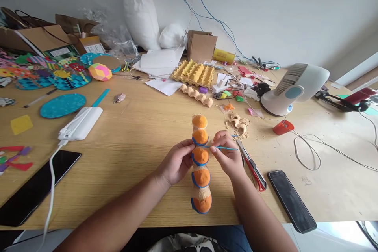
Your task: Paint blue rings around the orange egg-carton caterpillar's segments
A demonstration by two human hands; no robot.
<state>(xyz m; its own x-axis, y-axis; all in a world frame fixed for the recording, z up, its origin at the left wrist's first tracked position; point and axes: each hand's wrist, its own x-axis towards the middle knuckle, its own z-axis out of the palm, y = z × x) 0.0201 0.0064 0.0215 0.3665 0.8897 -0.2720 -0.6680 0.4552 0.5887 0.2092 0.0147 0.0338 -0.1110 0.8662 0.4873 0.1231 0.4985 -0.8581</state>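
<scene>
A strip of egg-carton cups (201, 177) painted orange with blue rims lies lengthwise on the wooden table (141, 134) in front of me. My left hand (176, 162) grips the strip's left side near its middle, fingers curled. My right hand (226, 153) pinches a thin blue paintbrush (224, 148), its tip touching the blue rim of a middle cup.
A red utility knife (252, 165) and a black phone (291, 201) lie right of my hand. A small red cup (282, 127), cardboard scraps (239, 122), a white fan (292, 88), a yellow egg tray (193, 73), a white power bank (81, 124) and a dark tablet (35, 187) are around.
</scene>
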